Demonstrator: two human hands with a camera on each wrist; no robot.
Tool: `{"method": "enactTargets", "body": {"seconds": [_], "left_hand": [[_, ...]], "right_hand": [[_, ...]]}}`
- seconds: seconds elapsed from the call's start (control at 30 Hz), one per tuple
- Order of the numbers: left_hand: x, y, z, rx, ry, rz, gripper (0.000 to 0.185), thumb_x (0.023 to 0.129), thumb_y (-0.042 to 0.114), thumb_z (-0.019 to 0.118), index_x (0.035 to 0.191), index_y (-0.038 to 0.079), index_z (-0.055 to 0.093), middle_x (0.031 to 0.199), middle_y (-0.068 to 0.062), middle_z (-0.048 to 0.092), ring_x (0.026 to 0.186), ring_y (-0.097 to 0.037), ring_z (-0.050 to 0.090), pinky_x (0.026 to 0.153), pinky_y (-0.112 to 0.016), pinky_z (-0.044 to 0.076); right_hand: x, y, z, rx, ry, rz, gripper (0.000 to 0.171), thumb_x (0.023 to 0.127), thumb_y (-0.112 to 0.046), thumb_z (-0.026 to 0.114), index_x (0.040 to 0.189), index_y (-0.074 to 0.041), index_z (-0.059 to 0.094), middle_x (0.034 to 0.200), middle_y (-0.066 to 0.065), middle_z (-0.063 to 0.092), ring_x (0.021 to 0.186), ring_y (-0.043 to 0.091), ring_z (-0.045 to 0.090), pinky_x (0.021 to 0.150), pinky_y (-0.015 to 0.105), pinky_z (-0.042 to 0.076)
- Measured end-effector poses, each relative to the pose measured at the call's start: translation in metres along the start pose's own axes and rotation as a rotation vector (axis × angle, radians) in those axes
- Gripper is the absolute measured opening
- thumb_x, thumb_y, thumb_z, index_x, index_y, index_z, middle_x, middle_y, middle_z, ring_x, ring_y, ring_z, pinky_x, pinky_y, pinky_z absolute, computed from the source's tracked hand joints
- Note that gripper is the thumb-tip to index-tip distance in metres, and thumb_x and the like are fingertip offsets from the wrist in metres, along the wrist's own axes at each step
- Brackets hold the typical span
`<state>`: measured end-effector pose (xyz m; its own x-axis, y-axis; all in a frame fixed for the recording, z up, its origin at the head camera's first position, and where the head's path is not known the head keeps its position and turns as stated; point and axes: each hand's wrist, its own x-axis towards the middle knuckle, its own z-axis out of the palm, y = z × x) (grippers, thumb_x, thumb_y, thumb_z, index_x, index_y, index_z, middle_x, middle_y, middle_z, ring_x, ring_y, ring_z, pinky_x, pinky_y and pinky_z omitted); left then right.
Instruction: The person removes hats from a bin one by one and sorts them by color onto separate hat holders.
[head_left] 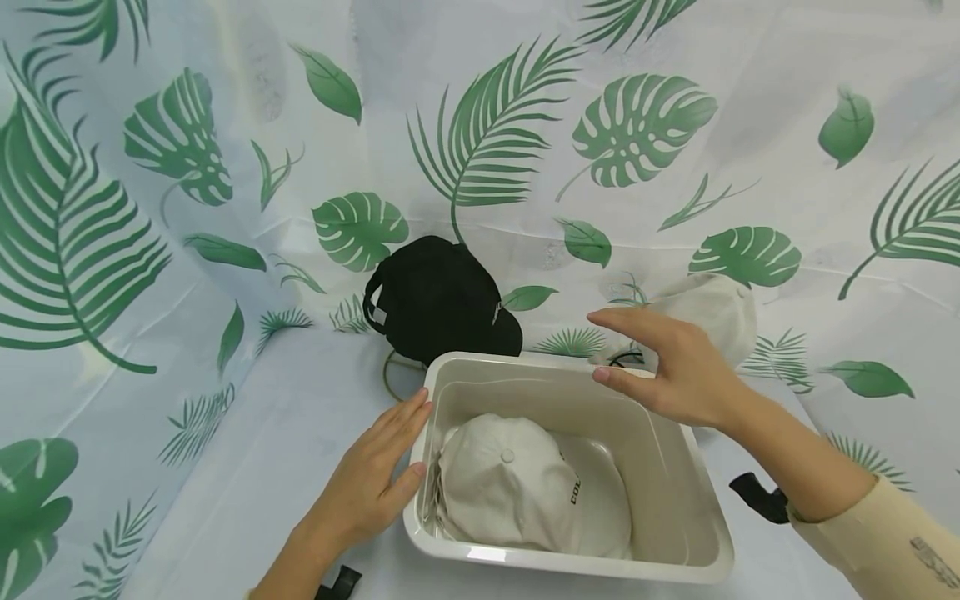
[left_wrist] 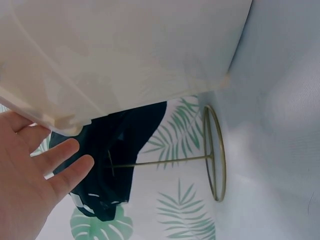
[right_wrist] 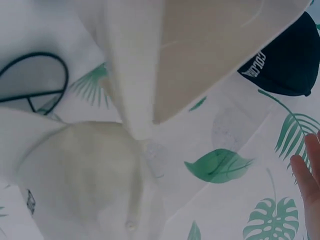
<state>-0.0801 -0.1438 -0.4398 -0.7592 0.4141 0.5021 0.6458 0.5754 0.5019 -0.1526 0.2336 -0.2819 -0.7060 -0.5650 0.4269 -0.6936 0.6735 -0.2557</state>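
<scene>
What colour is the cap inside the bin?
Cream white cap, seen best in the head view.

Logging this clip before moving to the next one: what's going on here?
A person works at a cream plastic bin on a leaf-print cloth. A cream baseball cap lies inside it. The left hand rests flat against the bin's left rim, fingers straight. The right hand hovers open above the far rim, holding nothing. Behind the bin, a black baseball cap sits on a thin brass wire stand, and another cream cap sits at the right.

Three caps are showing: one black and two cream. One bin is sitting there, and two stands are standing.
</scene>
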Motion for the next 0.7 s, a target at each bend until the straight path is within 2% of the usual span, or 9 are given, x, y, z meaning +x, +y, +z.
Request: {"method": "enactTargets", "body": {"seconds": [0.13, 0.3, 0.43, 0.57, 0.7], "left_hand": [[-0.001, 0.0, 0.0, -0.001, 0.002, 0.002, 0.063, 0.099, 0.019, 0.055, 0.159, 0.004, 0.043, 0.169, -0.007, 0.034, 0.152, -0.031, 0.038, 0.117, -0.053, 0.037], [0.001, 0.0, -0.001, -0.002, 0.01, 0.018, 0.063, 0.099, 0.019, 0.055, 0.159, 0.004, 0.043, 0.169, -0.008, 0.034, 0.152, -0.032, 0.038, 0.12, -0.048, 0.035], [0.001, 0.0, -0.001, -0.004, 0.012, 0.02, 0.062, 0.099, 0.019, 0.054, 0.159, 0.003, 0.043, 0.169, -0.008, 0.034, 0.152, -0.03, 0.038, 0.121, -0.048, 0.035], [0.001, -0.001, 0.0, -0.007, 0.013, 0.016, 0.062, 0.1, 0.019, 0.054, 0.158, 0.003, 0.044, 0.169, -0.008, 0.034, 0.152, -0.031, 0.037, 0.12, -0.049, 0.035], [0.001, 0.0, 0.0, -0.015, 0.008, 0.01, 0.063, 0.099, 0.02, 0.055, 0.159, 0.003, 0.043, 0.169, -0.008, 0.034, 0.152, -0.031, 0.037, 0.123, -0.045, 0.032]], "right_hand": [[-0.01, 0.002, 0.003, 0.02, -0.011, -0.009, 0.067, 0.08, -0.021, 0.088, 0.143, -0.017, 0.065, 0.137, 0.001, 0.069, 0.125, 0.027, 0.065, 0.102, 0.036, 0.049], [-0.023, 0.004, 0.007, 0.05, -0.005, -0.011, 0.072, 0.077, -0.02, 0.09, 0.144, -0.017, 0.064, 0.138, 0.001, 0.068, 0.126, 0.024, 0.063, 0.105, 0.016, 0.039], [-0.031, 0.005, 0.011, 0.077, 0.001, -0.008, 0.075, 0.075, -0.02, 0.091, 0.145, -0.016, 0.063, 0.139, 0.002, 0.067, 0.128, 0.017, 0.061, 0.107, 0.011, 0.034], [-0.039, 0.005, 0.018, 0.117, 0.007, -0.042, 0.081, 0.072, -0.018, 0.092, 0.146, -0.014, 0.06, 0.138, 0.002, 0.068, 0.13, 0.011, 0.059, 0.109, 0.01, 0.033], [-0.043, 0.004, 0.025, 0.13, 0.009, -0.072, 0.085, 0.07, -0.018, 0.093, 0.147, -0.012, 0.059, 0.138, 0.003, 0.067, 0.127, 0.014, 0.061, 0.108, 0.011, 0.035]]}}
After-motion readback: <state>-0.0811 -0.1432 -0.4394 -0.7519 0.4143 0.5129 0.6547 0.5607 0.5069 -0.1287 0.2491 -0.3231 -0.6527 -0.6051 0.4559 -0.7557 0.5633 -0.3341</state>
